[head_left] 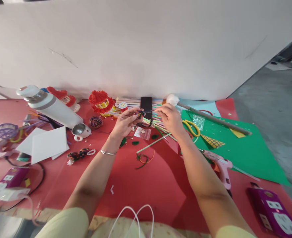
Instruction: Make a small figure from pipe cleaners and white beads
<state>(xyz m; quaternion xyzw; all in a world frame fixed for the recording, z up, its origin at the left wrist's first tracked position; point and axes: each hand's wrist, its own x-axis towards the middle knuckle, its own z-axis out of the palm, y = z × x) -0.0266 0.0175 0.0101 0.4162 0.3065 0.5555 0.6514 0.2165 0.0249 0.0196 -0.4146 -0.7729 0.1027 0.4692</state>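
My left hand (125, 123) is closed on a small dark multicoloured yarn piece (140, 114), held above the middle of the table. In my right hand (169, 119), the fingertips pinch a thin pale stick-like tool (149, 111) that reaches across to the yarn piece; whether it is a hook or a needle I cannot tell. A ball of multicoloured yarn (95, 122) lies left of my left hand. Closer to me on that side is a finished-looking yarn strand with white beads (80, 154). Behind the hands are a black phone (146, 103) and a thread spool (123, 105).
At left stand a white bottle (52, 107), a steel cup (81, 131) and white cards (49, 143). To the right are yellow-handled scissors (192, 127), a long stick (215, 119), green sheet (247, 155), pink glue gun (219, 165) and purple power strip (272, 208). White cables (136, 215) hang near me.
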